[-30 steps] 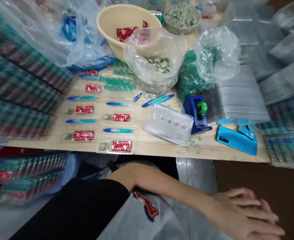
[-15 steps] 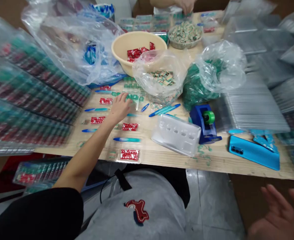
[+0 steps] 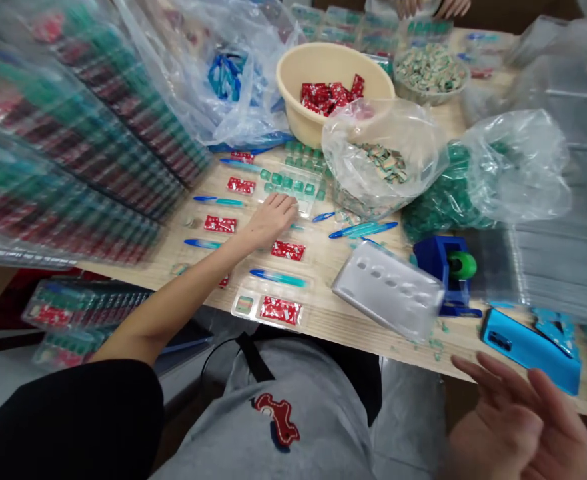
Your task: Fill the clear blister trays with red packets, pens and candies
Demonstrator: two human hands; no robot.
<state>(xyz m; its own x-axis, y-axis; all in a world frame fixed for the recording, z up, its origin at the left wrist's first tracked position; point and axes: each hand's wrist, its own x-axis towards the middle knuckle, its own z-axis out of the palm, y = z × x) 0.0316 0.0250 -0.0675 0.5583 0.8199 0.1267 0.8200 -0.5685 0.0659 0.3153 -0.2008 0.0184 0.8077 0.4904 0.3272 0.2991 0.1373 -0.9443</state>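
Observation:
My left hand (image 3: 274, 217) reaches across the table, palm down, fingers resting at the lower edge of a clear plastic tray (image 3: 304, 205). A row of green square pieces (image 3: 286, 181) lies in that tray. Nothing shows in the fingers; the thumb is mostly hidden. Below the hand lie a red patterned packet (image 3: 288, 250), a blue-green pen-shaped piece (image 3: 278, 277) and another red packet (image 3: 280, 310), in clear trays. My right hand (image 3: 523, 427) hangs in the air off the table's front edge, blurred, open and holding nothing visible.
A cream bowl (image 3: 286, 77) of red packets and a plastic bag (image 3: 353, 180) of small pieces stand behind. Filled trays are stacked at left (image 3: 88, 133). A pale moulded tray (image 3: 388, 293), tape dispenser (image 3: 436, 270) and blue phone (image 3: 528, 353) lie right. Another person's hands (image 3: 433, 8) are far off.
The view has swung, so the table contents sit further right. My left hand has shifted to the tray's lower edge. My right hand has risen and moved inward toward the table edge.

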